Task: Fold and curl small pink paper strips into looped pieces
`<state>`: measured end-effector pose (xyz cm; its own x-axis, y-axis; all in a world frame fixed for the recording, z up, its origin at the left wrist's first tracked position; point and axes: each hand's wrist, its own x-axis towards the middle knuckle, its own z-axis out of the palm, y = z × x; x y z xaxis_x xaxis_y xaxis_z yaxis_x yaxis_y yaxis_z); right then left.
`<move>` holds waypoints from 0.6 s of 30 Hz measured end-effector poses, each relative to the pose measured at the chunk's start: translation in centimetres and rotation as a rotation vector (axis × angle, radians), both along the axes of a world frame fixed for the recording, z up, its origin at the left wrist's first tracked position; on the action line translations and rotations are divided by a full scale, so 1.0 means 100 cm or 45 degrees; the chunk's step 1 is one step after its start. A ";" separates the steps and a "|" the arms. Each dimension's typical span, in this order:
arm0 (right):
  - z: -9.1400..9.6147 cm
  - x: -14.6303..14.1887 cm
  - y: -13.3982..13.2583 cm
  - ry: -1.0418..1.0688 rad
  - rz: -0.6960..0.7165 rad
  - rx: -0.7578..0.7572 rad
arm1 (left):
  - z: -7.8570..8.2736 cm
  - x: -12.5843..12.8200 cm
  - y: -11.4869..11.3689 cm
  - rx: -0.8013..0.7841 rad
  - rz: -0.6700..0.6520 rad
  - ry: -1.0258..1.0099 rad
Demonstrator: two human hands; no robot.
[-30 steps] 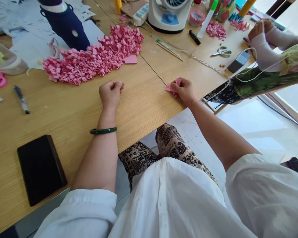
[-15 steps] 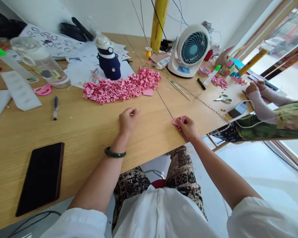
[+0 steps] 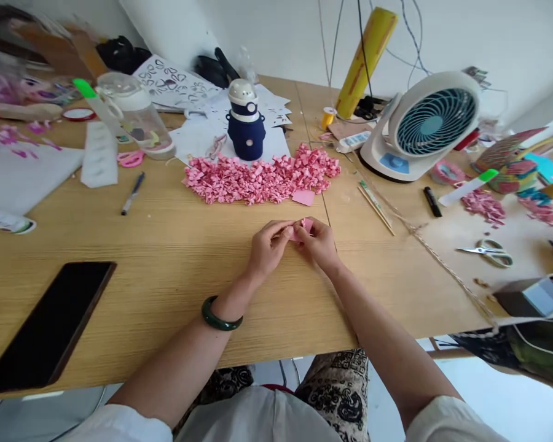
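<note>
My left hand (image 3: 267, 247) and my right hand (image 3: 321, 247) meet above the table, with a small flat pink piece (image 3: 299, 231) pinched between their fingertips. It looks like paper, with a small raised bit at its upper edge. Both hands are closed, and the fingers partly hide the piece. Just beyond them lies a long heap of small folded pink pieces (image 3: 258, 179). At the heap's near right edge rests a flat pink square (image 3: 303, 197).
A dark blue bottle (image 3: 246, 132) stands behind the heap. To the right are a white fan (image 3: 424, 132), thin sticks (image 3: 376, 209), a black marker (image 3: 432, 202), scissors (image 3: 488, 252) and a twisted cord (image 3: 435, 258). On the left lie a pen (image 3: 133, 194) and a dark tablet (image 3: 50, 325).
My right hand has brought the pink piece leftward to my left hand, and both now hold it. The view has turned left; the co-worker's hands have left it.
</note>
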<state>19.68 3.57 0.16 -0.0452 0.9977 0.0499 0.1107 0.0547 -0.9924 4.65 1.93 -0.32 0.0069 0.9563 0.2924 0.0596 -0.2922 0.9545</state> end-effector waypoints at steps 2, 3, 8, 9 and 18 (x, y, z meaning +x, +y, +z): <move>-0.004 -0.004 0.006 0.019 0.088 -0.045 | -0.001 -0.008 0.003 -0.054 0.000 -0.002; -0.006 -0.004 0.007 0.035 0.117 -0.065 | -0.002 -0.011 0.005 -0.091 -0.018 -0.008; -0.009 0.003 0.009 0.200 0.150 -0.106 | -0.004 -0.013 0.010 -0.201 -0.085 -0.041; -0.009 0.004 0.009 0.203 0.168 -0.107 | -0.004 -0.012 0.010 -0.204 -0.065 -0.036; -0.004 0.000 0.012 0.161 0.175 -0.024 | -0.002 -0.012 0.009 -0.197 0.033 -0.025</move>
<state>19.69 4.76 -0.25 -0.1761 0.9833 0.0452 -0.0225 0.0419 -0.9989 3.45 2.85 -0.53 -0.0223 0.9897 0.1416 0.0464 -0.1404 0.9890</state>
